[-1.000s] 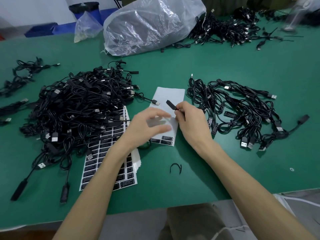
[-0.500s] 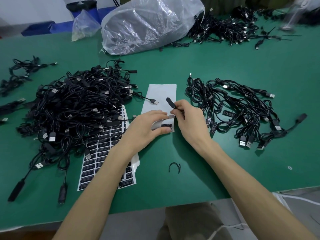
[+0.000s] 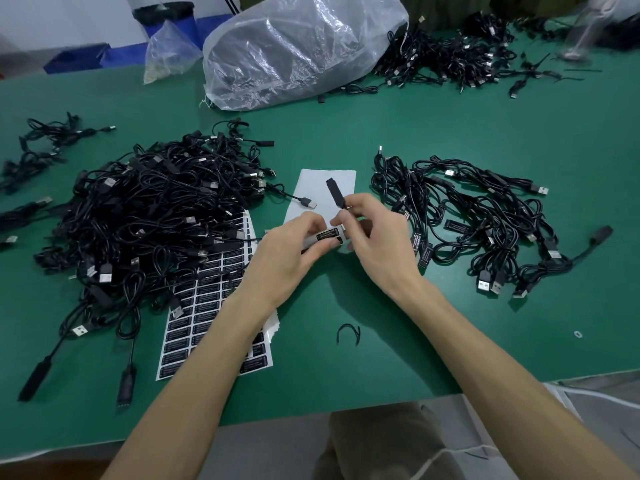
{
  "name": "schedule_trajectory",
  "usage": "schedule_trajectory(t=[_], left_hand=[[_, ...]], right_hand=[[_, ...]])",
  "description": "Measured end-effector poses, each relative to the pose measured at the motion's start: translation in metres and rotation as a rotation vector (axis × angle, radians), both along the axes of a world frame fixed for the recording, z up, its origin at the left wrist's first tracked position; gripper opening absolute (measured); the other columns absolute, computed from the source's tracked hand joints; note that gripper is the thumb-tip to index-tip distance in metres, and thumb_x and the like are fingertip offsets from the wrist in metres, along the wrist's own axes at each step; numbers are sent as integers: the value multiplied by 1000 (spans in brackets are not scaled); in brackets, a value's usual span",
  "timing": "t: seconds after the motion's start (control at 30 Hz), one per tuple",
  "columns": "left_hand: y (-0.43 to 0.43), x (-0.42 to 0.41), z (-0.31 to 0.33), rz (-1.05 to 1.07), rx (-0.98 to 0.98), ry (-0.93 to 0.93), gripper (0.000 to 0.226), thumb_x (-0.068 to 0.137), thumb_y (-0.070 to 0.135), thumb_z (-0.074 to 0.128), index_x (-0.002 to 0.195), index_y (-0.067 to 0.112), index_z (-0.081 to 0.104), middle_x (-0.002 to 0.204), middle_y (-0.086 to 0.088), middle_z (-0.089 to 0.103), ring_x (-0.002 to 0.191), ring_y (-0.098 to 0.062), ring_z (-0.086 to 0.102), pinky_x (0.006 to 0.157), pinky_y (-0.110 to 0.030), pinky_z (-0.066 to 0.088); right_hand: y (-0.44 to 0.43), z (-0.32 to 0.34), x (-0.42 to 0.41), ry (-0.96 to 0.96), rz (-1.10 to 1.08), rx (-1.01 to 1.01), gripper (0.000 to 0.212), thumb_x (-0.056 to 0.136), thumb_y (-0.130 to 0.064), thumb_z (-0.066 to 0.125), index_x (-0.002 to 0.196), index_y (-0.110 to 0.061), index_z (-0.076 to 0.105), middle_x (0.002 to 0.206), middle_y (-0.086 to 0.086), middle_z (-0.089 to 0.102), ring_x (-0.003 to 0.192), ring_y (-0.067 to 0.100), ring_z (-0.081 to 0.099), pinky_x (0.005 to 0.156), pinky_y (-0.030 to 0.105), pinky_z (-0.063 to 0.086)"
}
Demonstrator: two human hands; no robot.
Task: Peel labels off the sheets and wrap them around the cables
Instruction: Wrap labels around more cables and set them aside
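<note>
The print on the label (image 3: 329,234) is too small for us to read, and our right hand (image 3: 377,244) hides most of the cable (image 3: 335,194).

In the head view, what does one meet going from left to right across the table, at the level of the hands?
Stray cables → large cable pile → left hand holding a label → right hand pinching a cable → smaller cable pile.

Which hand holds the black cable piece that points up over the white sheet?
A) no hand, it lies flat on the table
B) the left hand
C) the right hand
C: the right hand pinches the lower end of the cable piece, while the left hand pinches a label just below it.
</note>
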State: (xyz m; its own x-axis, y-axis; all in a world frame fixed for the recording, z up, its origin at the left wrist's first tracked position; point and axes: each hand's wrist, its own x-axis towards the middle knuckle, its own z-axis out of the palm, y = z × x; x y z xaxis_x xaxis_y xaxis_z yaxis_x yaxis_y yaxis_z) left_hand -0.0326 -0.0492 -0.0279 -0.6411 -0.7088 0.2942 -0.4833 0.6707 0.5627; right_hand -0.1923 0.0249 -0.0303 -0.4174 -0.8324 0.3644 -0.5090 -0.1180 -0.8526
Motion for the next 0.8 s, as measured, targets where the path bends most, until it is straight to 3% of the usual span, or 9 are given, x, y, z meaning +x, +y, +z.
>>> schedule_trajectory(t=[0.13,0.37,0.63,0.8], left_hand=[[1,1,1,5,18,9,34,96,46,66,107,15,57,104,-1,72,103,-25,69,88,-47,54],[0,2,-1,-29,-46,108,23,95,29,73,104,9,66,105,1,66,96,-20,65,86,-47,54],[-1,2,-1,-32,-69,173,18,92,19,78,95,11,62,98,5,61,92,-8,62,86,-43,54],[-1,2,0,-20,-88,144,16,93,20,77,95,10,64,97,4,62,91,-16,60,85,-44,52]], right_hand=[[-1,0,1,-20,43,3,11,101,-20,66,112,-23,67,100,-11,73,78,5,73,73,28,61],[-2,-1,-2,-113,44,27,11,97,-13,71,106,-19,70,91,-8,74,81,9,73,75,37,63],[-3,0,-1,-128,45,61,10,97,-12,71,107,-15,70,93,-2,73,81,16,73,72,43,63],[-3,1,-1,-113,47,83,10,97,-13,70,107,-15,70,94,-1,73,79,13,73,74,42,63]])
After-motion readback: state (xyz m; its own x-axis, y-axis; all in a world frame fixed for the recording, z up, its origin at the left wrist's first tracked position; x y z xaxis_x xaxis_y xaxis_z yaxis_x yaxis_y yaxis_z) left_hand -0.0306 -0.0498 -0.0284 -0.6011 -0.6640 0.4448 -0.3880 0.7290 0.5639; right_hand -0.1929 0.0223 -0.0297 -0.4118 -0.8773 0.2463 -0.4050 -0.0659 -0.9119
